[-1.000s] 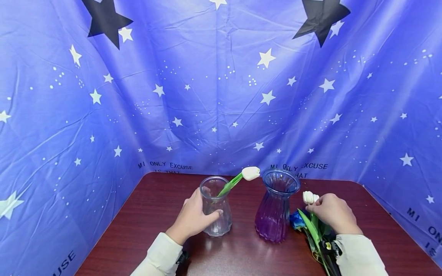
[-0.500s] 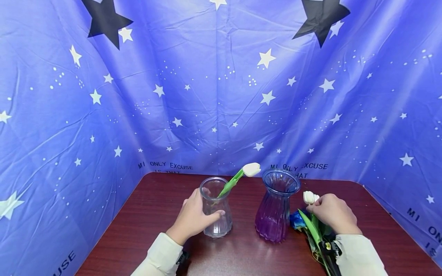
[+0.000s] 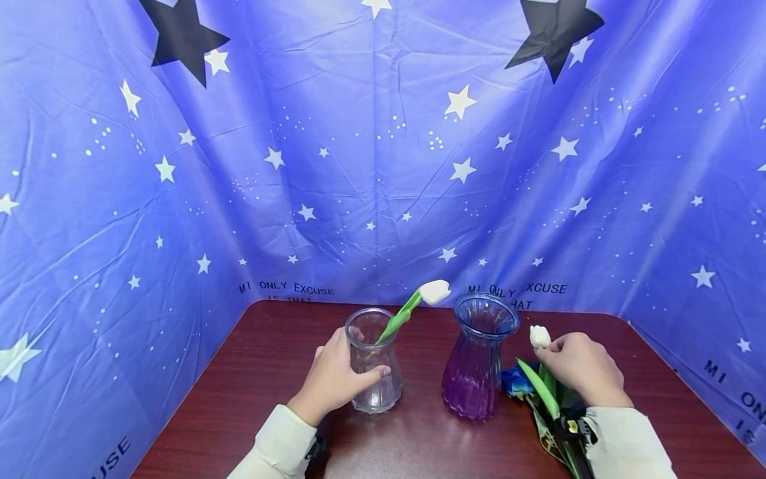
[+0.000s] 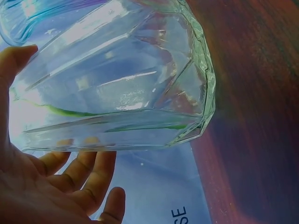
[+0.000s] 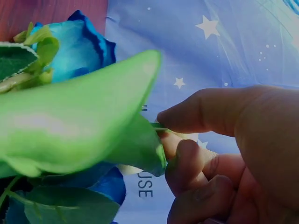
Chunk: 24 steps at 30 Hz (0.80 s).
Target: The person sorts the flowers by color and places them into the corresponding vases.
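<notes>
A white tulip is pinched just below its bloom by the fingers of the right hand; a blue rose lies near them. A clear vase is clasped in the left hand's fingers. A slow lift is advised (the green leaf could snag).

Clear vase: glossy glass. Purple vase: ribbed, glossy glass. Tabletop: sheeny wood grain. Backdrop: satiny cloth.

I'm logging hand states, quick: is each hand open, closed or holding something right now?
Left hand: holding the clear, faceted glass vase.
Right hand: pinching a white-headed, green-stemmed tulip just below its head.
</notes>
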Motion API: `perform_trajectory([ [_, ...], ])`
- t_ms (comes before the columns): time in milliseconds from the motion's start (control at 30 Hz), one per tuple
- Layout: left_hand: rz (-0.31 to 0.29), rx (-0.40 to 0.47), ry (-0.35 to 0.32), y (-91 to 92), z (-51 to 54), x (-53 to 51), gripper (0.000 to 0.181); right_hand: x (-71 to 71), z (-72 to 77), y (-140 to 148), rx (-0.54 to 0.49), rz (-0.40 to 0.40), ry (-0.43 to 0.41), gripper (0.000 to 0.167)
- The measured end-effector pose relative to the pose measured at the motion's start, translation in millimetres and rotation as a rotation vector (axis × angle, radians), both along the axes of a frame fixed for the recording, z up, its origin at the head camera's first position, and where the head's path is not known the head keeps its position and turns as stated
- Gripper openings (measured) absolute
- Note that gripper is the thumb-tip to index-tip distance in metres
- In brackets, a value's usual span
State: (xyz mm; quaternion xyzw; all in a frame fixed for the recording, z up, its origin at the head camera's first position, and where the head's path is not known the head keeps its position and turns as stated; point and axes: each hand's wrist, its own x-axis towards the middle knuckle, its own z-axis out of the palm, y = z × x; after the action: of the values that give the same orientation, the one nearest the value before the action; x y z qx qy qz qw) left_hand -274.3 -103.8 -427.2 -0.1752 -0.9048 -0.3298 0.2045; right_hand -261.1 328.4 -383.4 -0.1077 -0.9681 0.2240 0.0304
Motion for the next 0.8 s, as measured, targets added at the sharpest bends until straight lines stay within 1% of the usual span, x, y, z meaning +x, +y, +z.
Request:
perform_trajectory([
  [200, -0.001, -0.018, 0.009, 0.2, -0.4, -1.1, 0.084, 2.0, 9.1, 2.5, -0.004, -0.017, 0.002, 0.046],
  [367, 0.006, -0.019, 0.005, -0.4, -2.6, -1.7, 0.085, 7.0, 17.9, -3.1, -0.012, -0.027, 0.03, 0.044],
  [633, 0.001, 0.002, -0.018, -0.9, -2.3, -1.7, 0.082, 14.9, 28.1, -9.6, -0.022, -0.052, 0.136, 0.046],
  [800, -0.006, 0.019, -0.026, -0.9, -1.9, -1.5, 0.083, 18.8, 31.1, -13.5, -0.01, -0.076, 0.246, 0.038],
])
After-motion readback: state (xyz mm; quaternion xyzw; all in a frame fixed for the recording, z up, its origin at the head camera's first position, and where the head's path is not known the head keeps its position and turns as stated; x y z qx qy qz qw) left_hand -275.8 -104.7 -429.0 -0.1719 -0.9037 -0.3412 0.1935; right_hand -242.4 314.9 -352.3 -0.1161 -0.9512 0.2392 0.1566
